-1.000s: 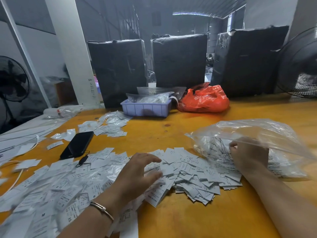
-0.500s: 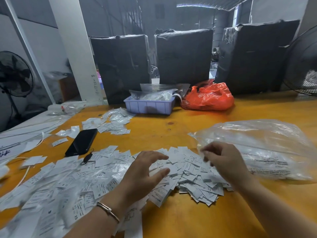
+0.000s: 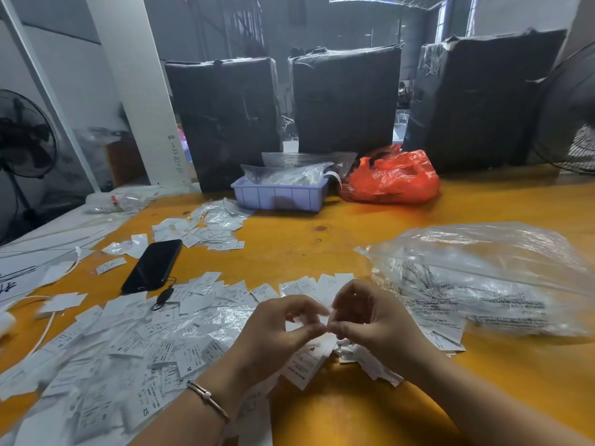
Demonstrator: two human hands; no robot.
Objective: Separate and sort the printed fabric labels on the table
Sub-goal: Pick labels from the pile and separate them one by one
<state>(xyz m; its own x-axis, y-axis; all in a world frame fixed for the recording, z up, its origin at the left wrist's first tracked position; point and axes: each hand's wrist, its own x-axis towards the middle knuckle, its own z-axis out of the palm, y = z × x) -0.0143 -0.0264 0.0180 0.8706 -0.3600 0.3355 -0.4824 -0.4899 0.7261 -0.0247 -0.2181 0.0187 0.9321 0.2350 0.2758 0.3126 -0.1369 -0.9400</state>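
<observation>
A broad pile of white printed fabric labels [image 3: 135, 349] covers the near left of the orange table [image 3: 322, 246], running under both hands. A smaller heap of labels [image 3: 209, 230] lies further back. My left hand [image 3: 273, 333], with a bracelet on its wrist, and my right hand [image 3: 376, 320] are raised just above the pile with curled fingers. Their fingertips meet at the middle and pinch a small white label [image 3: 325, 317], which the fingers mostly hide. A clear plastic bag of labels [image 3: 483, 278] lies to the right of my right hand.
A black phone [image 3: 153, 265] with a strap lies behind the pile at the left. A lilac tray [image 3: 277, 196] holding clear bags and a red plastic bag [image 3: 392, 178] sit at the back. Three black wrapped bundles [image 3: 225, 117] stand behind them. Fans flank the table.
My right hand came out of the clear bag and moved left. My left hand lifted off the pile. Both now meet fingertip to fingertip above the labels.
</observation>
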